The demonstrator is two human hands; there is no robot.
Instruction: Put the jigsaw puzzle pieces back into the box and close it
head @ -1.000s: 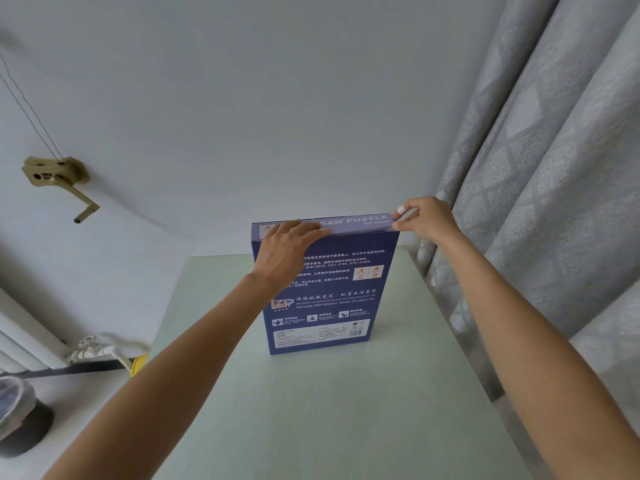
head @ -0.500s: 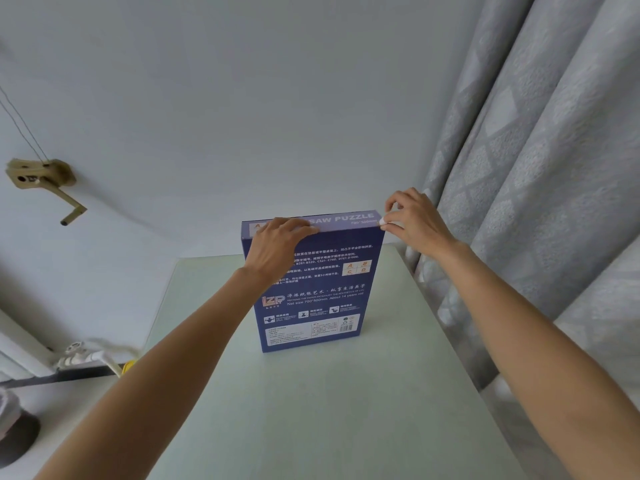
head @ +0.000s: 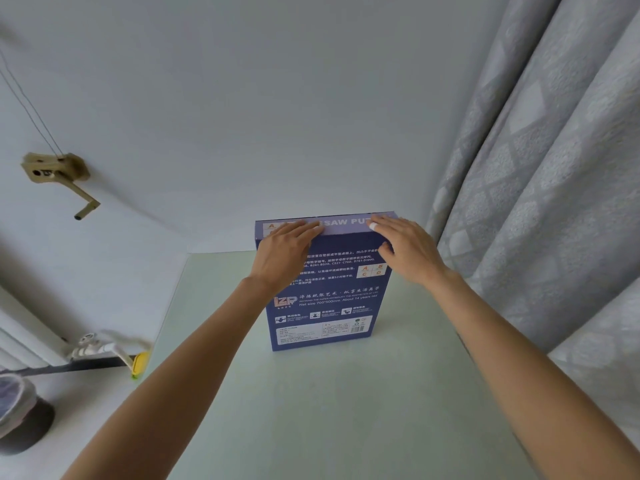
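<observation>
- Pale green tabletop [head: 311, 410] fills the near part of the view, with a plain wall behind it and a grey curtain [head: 540, 202] on the right side.
- Two bare arms reach forward over the tabletop to the blue jigsaw puzzle box [head: 322, 299], which stands upright on its narrow bottom edge near the far end of the tabletop.
- No loose puzzle pieces show anywhere, so the pieces look to be inside already and the job is nearly done.
- On the box's top left corner lies the left hand [head: 284, 254], its fingers laid flat over the top edge. That grip is wide and flat, pressing and not pinching.
- On the top right corner lies the right hand [head: 408, 251], fingers also spread flat across the top flap. Its grip is wide too.
- To do this step well, I think both hands should push down evenly along the whole top flap so it sits flush, while keeping the tall box from tipping over backward.
- Pressing too hard on one side could make the thin box wobble or fall.
- Half a second ago the right hand was pinching the right end of the top flap with bent fingers; now it has let go and lies flat on top.
- Far off on the left wall hangs a small brass crank handle [head: 59, 174].
</observation>
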